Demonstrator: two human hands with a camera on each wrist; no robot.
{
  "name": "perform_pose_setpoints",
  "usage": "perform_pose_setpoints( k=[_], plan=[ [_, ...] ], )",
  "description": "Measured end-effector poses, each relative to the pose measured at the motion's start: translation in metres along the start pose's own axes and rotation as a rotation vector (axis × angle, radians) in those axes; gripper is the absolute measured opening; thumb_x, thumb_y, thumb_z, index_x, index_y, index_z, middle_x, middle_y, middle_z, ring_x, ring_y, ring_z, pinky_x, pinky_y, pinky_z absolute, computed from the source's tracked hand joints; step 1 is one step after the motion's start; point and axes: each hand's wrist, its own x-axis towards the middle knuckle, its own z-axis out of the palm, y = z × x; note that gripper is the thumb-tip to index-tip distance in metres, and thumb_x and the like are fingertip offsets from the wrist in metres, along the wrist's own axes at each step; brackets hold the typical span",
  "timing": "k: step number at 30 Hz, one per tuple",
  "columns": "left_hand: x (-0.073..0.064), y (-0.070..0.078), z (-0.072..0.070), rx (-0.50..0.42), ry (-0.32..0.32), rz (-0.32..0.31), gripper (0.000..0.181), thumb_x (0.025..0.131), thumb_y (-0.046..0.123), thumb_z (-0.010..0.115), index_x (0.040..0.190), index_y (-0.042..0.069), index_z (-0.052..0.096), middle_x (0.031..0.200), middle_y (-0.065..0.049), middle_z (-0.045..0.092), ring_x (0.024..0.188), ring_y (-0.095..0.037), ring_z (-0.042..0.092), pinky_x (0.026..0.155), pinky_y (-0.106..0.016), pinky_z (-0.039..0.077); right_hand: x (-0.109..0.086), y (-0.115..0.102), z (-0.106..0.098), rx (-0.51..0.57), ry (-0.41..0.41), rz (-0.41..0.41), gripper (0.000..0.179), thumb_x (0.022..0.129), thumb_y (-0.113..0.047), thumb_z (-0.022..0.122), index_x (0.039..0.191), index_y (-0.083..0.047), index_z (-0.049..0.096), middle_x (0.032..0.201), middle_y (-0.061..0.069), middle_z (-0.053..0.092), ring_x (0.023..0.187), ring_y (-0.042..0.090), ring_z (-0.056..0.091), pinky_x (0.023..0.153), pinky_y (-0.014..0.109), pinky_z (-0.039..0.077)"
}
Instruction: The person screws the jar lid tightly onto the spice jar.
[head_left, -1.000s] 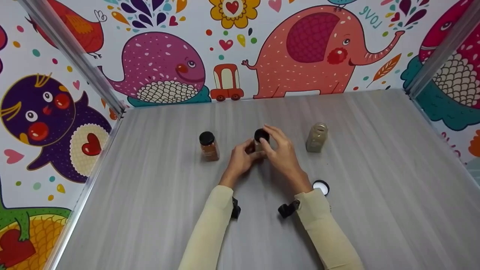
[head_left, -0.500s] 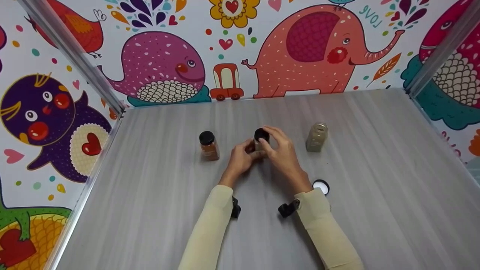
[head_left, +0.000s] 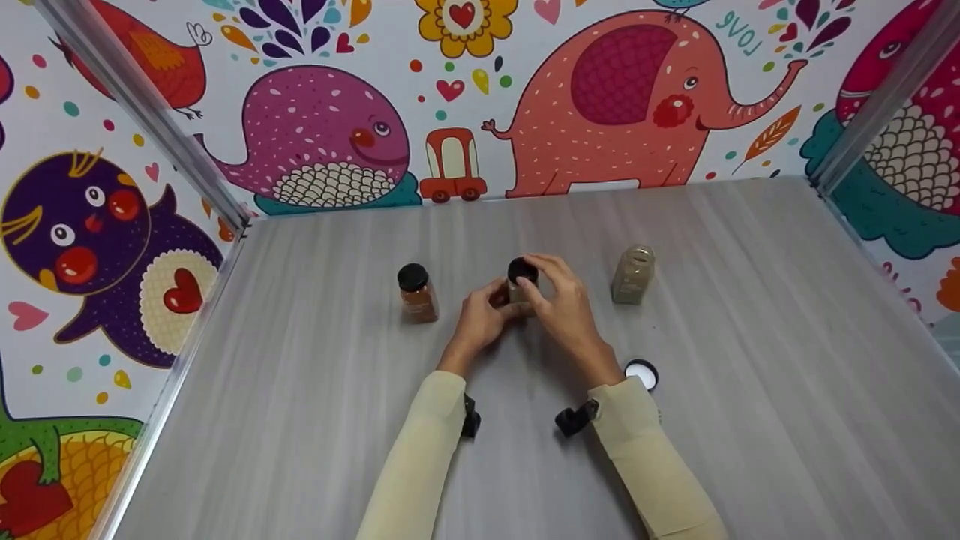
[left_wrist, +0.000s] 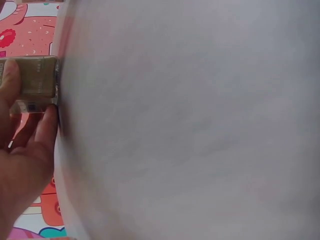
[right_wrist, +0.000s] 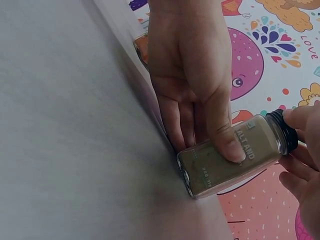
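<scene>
In the middle of the table stands a glass spice jar [right_wrist: 200,172] of grey-brown powder, its label reading "SALT AND". My left hand [head_left: 482,319] grips its lower body, the thumb across the label in the right wrist view. With thumb and fingers, my right hand [head_left: 562,304] pinches the black lid [right_wrist: 282,131] on the jar's top. To the right is a second spice jar [head_left: 634,276] with greenish-grey powder and no lid on it. Beside my right wrist lies a loose black lid [head_left: 642,374], white inside facing up. A jar of orange-brown spice [head_left: 418,294], capped in black, stands to the left.
The grey wood-grain table [head_left: 315,420] meets a wall panel [head_left: 450,97] printed with cartoon animals at the back. Metal posts [head_left: 150,112] rise at the corners. A black wrist camera [head_left: 576,418] is strapped to the right sleeve [head_left: 652,465].
Almost nothing differs: both hands stay on the middle jar and its lid. The whole head view has shifted very slightly.
</scene>
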Motion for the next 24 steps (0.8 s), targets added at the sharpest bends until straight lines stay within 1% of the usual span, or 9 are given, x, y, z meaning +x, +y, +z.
perform_pose_setpoints(
  k=[8, 14, 19, 24],
  plan=[
    [0.0006, -0.0004, 0.0002, -0.014, 0.005, 0.007, 0.061, 0.089, 0.035, 0.075, 0.144, 0.013, 0.056, 0.141, -0.01, 0.062, 0.13, -0.022, 0.06, 0.109, -0.039, 0.048, 0.0, 0.0003, 0.0004, 0.011, 0.005, -0.004, 0.035, 0.097, -0.014, 0.067, 0.131, -0.003, 0.065, 0.134, 0.015, 0.064, 0.126, 0.028, 0.061, 0.107, 0.045, 0.048],
    [0.001, -0.0008, 0.0011, -0.006, 0.005, -0.001, 0.064, 0.09, 0.032, 0.075, 0.145, 0.008, 0.053, 0.142, -0.012, 0.06, 0.13, -0.023, 0.059, 0.109, -0.039, 0.047, -0.0008, 0.0002, 0.0011, 0.003, 0.007, -0.002, 0.035, 0.097, -0.014, 0.067, 0.128, 0.001, 0.065, 0.131, 0.015, 0.065, 0.124, 0.029, 0.062, 0.106, 0.046, 0.049],
    [0.0008, -0.0009, 0.0004, -0.018, -0.001, 0.0, 0.065, 0.09, 0.033, 0.075, 0.145, 0.008, 0.052, 0.142, -0.012, 0.06, 0.131, -0.023, 0.059, 0.109, -0.038, 0.047, -0.0012, -0.0015, 0.0, 0.01, 0.007, 0.007, 0.036, 0.097, -0.015, 0.067, 0.13, -0.001, 0.064, 0.133, 0.015, 0.064, 0.126, 0.028, 0.061, 0.107, 0.046, 0.048],
    [0.0007, -0.0005, 0.0002, -0.034, -0.002, 0.008, 0.067, 0.091, 0.032, 0.075, 0.146, 0.003, 0.049, 0.142, -0.016, 0.059, 0.13, -0.025, 0.06, 0.109, -0.039, 0.048, -0.0013, -0.0017, -0.0005, 0.022, 0.005, -0.005, 0.037, 0.098, -0.014, 0.066, 0.132, -0.002, 0.063, 0.136, 0.017, 0.062, 0.129, 0.03, 0.059, 0.109, 0.047, 0.046]
  ],
)
